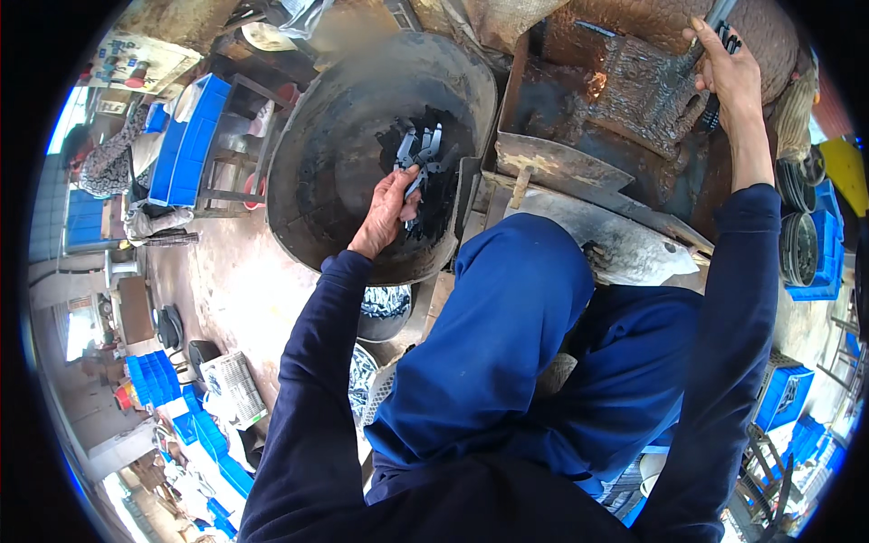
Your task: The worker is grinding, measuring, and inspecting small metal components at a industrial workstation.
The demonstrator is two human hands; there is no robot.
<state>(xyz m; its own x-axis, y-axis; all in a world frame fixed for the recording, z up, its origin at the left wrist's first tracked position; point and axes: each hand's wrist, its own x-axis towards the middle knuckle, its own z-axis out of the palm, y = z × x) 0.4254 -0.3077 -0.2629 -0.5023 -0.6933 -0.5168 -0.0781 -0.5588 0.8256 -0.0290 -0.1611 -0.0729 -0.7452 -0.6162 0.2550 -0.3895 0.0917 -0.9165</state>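
A big dark metal basin [317,199] stands in front of me on the left, its bottom blackened. My left hand [391,204] reaches into it with fingers closed around slim metal pieces [425,149], shiny grey and blade-like; their exact kind is unclear. More lie under and beside the fingers on black residue. Far right, over a rusty metal trough [557,154], my right hand [733,81] is closed around a grey bar-like tool [721,13], with dark narrow parts beside it. A wet brown crusted block [638,95] sits in the trough, an orange glow at its left side.
Between my knees and the trough lies a stained board [634,240]. Below the basin stands a bucket [385,324] of small shiny metal pieces. Blue crates [186,145] rest on a stand to the left; another blue crate [822,244] with round tins is at the right.
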